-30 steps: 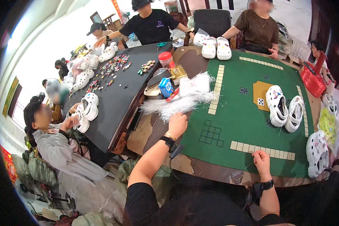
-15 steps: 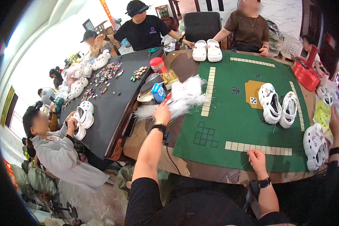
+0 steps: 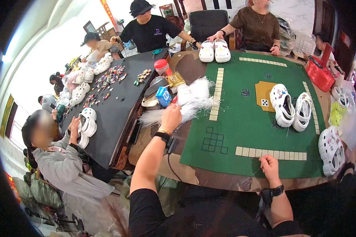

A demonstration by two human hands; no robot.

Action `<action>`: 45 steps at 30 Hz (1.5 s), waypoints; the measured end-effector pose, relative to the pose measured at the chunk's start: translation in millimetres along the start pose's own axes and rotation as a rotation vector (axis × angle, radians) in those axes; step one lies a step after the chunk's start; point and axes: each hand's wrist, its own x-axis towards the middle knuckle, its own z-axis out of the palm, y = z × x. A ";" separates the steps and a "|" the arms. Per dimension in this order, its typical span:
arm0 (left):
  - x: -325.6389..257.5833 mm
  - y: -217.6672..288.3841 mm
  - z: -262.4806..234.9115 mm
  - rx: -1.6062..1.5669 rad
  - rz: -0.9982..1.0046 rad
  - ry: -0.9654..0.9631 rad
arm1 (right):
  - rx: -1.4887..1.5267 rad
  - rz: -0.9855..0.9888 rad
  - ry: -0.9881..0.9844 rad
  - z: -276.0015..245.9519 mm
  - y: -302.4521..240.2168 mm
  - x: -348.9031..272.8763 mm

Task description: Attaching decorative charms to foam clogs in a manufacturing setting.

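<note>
My left hand point(image 3: 171, 118) is over a loose bundle of thin white plastic strands point(image 3: 152, 118) to the left of the green mat. Its fingers are curled in; what they hold, if anything, is hidden. Near the mat's front edge, my right hand point(image 3: 269, 166) is closed, and a faint thin strand sticks out from its fingers. Beyond it on the mat stands a pair of white clogs point(image 3: 283, 104) decorated with small charms. Another strand trails beneath them.
Beside the strands are a blue box point(image 3: 163, 96), a gold packet point(image 3: 176, 79) and a red-lidded jar point(image 3: 161, 66). More white clogs point(image 3: 331, 152) lie at the right edge. Co-workers sit around; one touches white clogs point(image 3: 214, 52) at the far side. Colourful charms point(image 3: 110, 76) cover the dark table.
My left hand has drawn slightly back and turned over the strands. My right hand has barely moved. The far co-worker's hand has shifted onto the clogs there.
</note>
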 end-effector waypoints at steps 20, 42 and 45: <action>26.8 -2.4 -6.2 -0.018 -0.243 -0.387 | -0.030 -0.028 0.034 -2.2 7.5 -1.1; -34.3 -2.6 14.0 0.270 -0.100 -0.340 | -0.047 -0.025 0.040 1.4 1.3 -2.9; -31.4 -14.6 34.3 0.282 -0.048 -0.249 | -0.048 -0.051 0.038 2.4 1.5 -0.7</action>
